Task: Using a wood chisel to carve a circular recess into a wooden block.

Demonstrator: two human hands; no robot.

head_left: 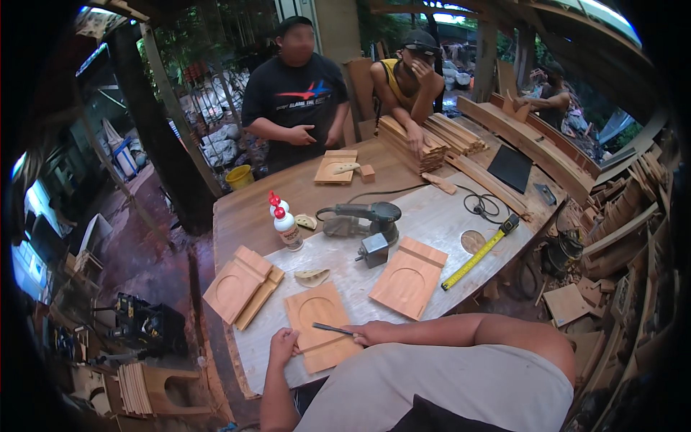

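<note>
In front of me lies a light wooden board (pixel 318 309) with a shallow round recess and a groove across it. My left hand (pixel 283 345) is closed on its left edge. My right hand (pixel 373 333) grips a narrow dark metal chisel (pixel 331 328), its handle hidden in the fingers. The blade points left, over the board near the groove. A similar recessed board (pixel 409 277) lies to the right. To the left, another recessed board (pixel 237 284) rests on a further wooden piece. A small curved wooden piece (pixel 312 276) sits just beyond the board.
Beyond are red-capped white bottles (pixel 289 232), a corded sander (pixel 374 216), a metal block (pixel 373 250) and an extended yellow tape measure (pixel 479 253). Stacked wood strips (pixel 414 144) stand far right. Two people are across the table (pixel 266 198); another is farther right.
</note>
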